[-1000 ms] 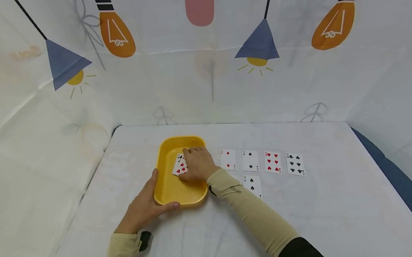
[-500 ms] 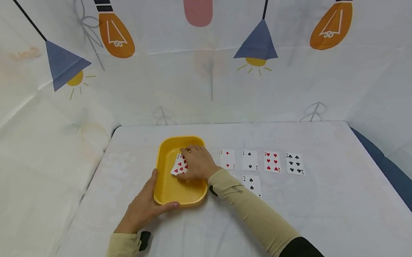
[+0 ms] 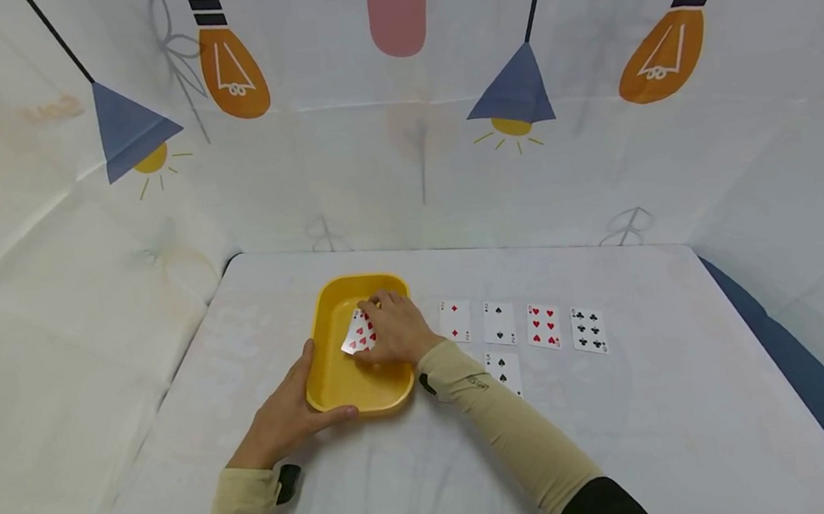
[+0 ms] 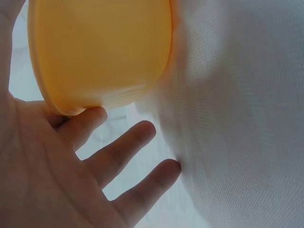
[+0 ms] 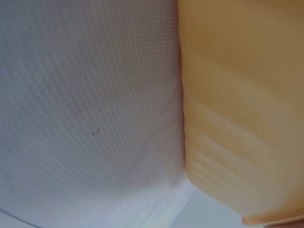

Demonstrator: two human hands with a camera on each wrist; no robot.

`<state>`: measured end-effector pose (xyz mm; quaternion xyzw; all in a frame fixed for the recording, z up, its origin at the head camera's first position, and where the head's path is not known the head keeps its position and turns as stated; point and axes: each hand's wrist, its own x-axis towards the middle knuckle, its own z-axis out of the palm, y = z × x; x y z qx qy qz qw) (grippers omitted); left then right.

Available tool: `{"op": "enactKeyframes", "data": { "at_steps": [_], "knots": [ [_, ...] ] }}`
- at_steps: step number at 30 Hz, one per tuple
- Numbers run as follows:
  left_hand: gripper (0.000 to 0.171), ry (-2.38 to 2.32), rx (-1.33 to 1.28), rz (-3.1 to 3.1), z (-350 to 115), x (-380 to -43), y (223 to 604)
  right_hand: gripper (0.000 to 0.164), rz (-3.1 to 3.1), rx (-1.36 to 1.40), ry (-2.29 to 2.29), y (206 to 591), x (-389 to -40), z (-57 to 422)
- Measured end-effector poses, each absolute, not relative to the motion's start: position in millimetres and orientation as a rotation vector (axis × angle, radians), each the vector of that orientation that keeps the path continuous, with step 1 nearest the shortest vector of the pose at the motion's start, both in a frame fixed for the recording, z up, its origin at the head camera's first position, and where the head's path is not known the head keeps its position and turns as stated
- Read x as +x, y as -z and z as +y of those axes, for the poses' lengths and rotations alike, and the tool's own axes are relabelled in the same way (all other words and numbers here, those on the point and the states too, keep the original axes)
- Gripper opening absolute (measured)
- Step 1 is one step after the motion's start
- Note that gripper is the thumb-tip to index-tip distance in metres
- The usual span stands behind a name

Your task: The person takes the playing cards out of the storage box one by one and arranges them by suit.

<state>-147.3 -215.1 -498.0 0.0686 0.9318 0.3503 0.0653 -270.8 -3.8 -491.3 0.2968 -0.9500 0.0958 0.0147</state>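
A yellow plastic tray (image 3: pixel 322 375) lies at the middle left of the table. My left hand (image 3: pixel 285 413) rests against its near left corner, thumb along the near rim. In the left wrist view my left fingers (image 4: pixel 121 154) are spread and mostly straight, one touching the tray's outer wall. Inside the tray my right hand (image 3: pixel 395 330) pinches a playing card (image 3: pixel 357 335) with several red hearts; the card is bent, and its right part is hidden by the hand. The right wrist view shows only the tray's outer side (image 5: pixel 237 118) and white cloth.
Right of the tray, a row holds a two of diamonds (image 3: pixel 455 321), a two of spades (image 3: pixel 499 323), a six of hearts (image 3: pixel 543 326) and a six of clubs (image 3: pixel 589 330). Below it, a spade card (image 3: pixel 503 371) is partly covered by my right sleeve (image 3: pixel 505 423). White printed cloth (image 3: pixel 342 164) hangs behind.
In the tray, the heart card has shifted slightly left and bends more under my right fingers, which have moved slightly left. The left hand and the cards on the table stay put.
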Motion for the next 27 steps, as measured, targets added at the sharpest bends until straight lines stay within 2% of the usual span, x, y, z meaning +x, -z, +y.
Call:
{"op": "enactKeyframes", "data": {
  "at_steps": [27],
  "knots": [
    [0.135,-1.035,0.188,2.806,-215,-146,497,0.089,-2.891,0.956,-0.505,466,-255,9]
  ]
}}
